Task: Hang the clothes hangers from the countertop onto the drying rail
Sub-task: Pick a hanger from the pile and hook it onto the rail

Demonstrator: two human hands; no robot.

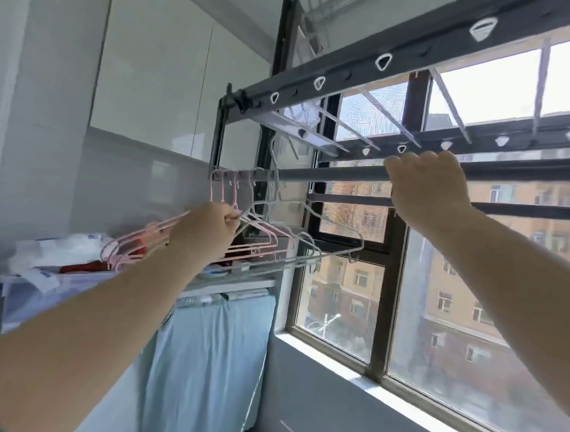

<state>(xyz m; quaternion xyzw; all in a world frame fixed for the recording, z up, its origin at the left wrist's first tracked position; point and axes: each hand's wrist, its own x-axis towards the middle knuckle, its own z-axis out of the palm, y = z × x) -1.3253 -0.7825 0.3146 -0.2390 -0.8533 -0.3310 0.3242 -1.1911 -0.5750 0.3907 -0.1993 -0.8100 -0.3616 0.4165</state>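
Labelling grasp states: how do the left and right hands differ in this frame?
The left hand grips the pink hangers just below their hooks; the right hand curls over the rail itself. The left hand sits lower, near the rail's wall end; the right hand is higher, in front of the window. Both arms are raised and both hands hold something.

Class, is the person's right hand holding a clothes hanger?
No, the right hand grips the grey drying rail; the left hand holds the hangers.
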